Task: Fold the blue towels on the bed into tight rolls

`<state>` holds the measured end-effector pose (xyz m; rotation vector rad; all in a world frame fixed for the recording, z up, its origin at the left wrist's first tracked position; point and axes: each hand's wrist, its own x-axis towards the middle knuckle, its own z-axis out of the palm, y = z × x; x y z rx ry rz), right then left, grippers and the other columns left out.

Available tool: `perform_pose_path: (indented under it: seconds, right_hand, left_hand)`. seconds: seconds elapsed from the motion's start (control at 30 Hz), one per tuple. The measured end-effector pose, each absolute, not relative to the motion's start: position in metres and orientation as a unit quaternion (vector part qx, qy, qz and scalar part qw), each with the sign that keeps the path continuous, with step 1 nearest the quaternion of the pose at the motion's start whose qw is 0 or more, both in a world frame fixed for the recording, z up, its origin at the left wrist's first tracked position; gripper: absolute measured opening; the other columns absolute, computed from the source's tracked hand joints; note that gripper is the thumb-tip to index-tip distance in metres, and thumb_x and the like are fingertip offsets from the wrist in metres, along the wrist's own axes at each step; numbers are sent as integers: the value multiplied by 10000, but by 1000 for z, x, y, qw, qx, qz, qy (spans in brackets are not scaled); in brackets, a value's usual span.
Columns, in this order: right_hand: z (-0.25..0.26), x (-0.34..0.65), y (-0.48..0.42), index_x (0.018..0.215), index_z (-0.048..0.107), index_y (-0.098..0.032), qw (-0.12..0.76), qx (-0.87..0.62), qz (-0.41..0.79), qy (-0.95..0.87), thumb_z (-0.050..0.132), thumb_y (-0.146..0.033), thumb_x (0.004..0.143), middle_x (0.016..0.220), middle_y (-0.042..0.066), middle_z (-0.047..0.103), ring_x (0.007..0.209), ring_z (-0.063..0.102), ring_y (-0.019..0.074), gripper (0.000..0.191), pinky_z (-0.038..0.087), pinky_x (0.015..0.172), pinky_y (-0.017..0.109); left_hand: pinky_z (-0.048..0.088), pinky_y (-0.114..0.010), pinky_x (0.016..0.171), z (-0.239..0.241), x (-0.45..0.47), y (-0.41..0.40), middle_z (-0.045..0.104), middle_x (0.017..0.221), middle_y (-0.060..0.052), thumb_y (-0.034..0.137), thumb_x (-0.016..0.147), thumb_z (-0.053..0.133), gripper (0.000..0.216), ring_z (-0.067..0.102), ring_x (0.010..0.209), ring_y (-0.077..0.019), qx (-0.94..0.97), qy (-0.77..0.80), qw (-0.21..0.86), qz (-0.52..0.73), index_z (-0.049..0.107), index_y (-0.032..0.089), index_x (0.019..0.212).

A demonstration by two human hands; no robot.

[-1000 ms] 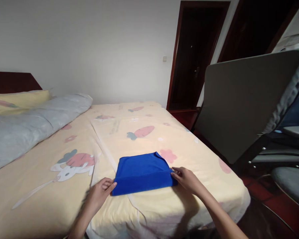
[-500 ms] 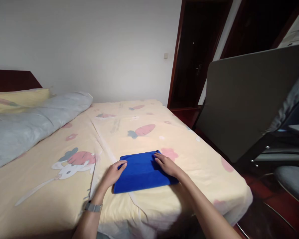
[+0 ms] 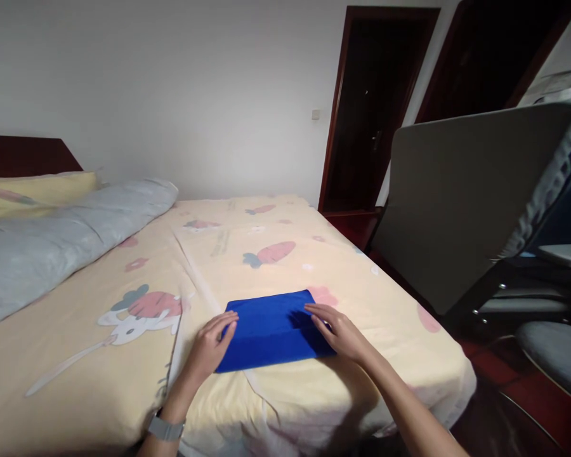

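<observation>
A folded blue cloth [image 3: 271, 327] lies flat on the yellow cartoon-print bed sheet [image 3: 247, 254], near the bed's front edge. My left hand [image 3: 209, 346] rests on the cloth's left edge with its fingers stretched flat. My right hand [image 3: 340, 330] lies on the cloth's right side, fingers extended and pressed down on the fabric. Neither hand grips anything. A watch [image 3: 164, 428] is on my left wrist.
A grey rolled quilt [image 3: 52, 241] and a yellow pillow [image 3: 33, 190] lie at the left by the headboard. A large grey panel [image 3: 461, 197] leans beside the bed on the right, with chairs [image 3: 552, 343] behind it. A dark doorway [image 3: 366, 108] stands at the back.
My hands moved from the cloth's near corners onto its top, then slid slightly back towards me while pressing it flat. The cloth looks flatter now.
</observation>
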<state>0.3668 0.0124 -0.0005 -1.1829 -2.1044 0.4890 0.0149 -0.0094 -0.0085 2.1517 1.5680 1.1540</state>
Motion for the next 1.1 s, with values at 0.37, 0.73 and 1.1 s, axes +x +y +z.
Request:
perform_pose_path:
  seconds: [0.37,0.73,1.1]
  right_hand:
    - [-6,376,-10,1386,629,-254,199,-388,170,-884,703,-274,883,1406,76,617,1301,568,315,508,491,1094,439]
    - [-36,325,-13,1535,419,-180,197,-288,28,-937,563,-328,1018,1524,140,457,1414,450,275,557,401,1183,461]
    - [-46,333,-3,1527,429,-176,205,-277,8,-939,534,-262,1029,1491,136,501,1375,504,261,516,435,1160,456]
  left_hand:
    - [528,-405,1097,-37,10,-37,643,1414,-17,407,976,594,433,615,1292,-241,889,412,-35,198,598,312,1398]
    - [432,-459,1178,-12,47,-36,440,1586,-60,383,1028,507,568,433,1451,-261,921,343,-117,142,355,265,1562]
    - [463,-435,1159,-40,50,-32,437,1585,-56,310,1058,443,578,465,1430,-223,923,352,-109,112,247,242,1598]
